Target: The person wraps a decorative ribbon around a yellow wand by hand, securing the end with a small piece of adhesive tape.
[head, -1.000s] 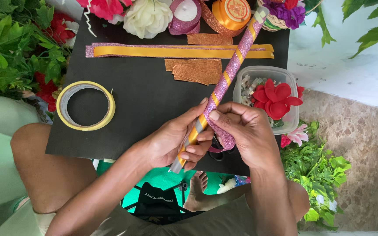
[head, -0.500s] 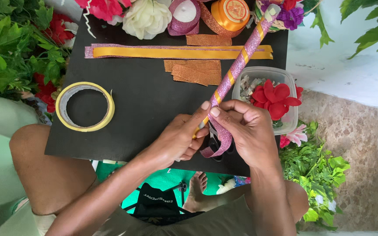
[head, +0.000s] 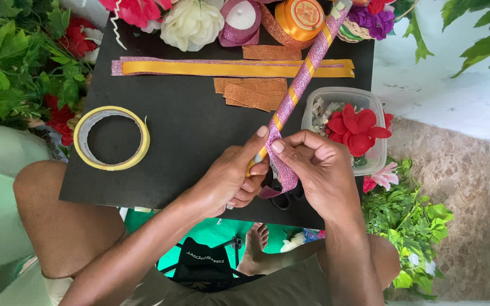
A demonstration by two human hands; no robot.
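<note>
Both hands are closed on a long stick (head: 301, 85) wrapped in pink glitter and yellow ribbon, which is held slanting from the centre of the frame to the upper right. The left hand (head: 231, 178) is clamped round the lower end, apparently to steady it, while the right hand (head: 319, 167) pinches a loose pink glitter ribbon (head: 282, 170) against the shaft, seemingly so the wrap is kept taut. Beneath them a black table (head: 188, 136) is spread, with green foliage (head: 7, 73) at the left edge. Along the upper part a flat yellow ribbon strip (head: 216, 68) is laid out straight. A clear tub (head: 364, 99) holding a red flower (head: 355, 130) is set at the right, and a tape roll (head: 112, 137) lies at the left.
</note>
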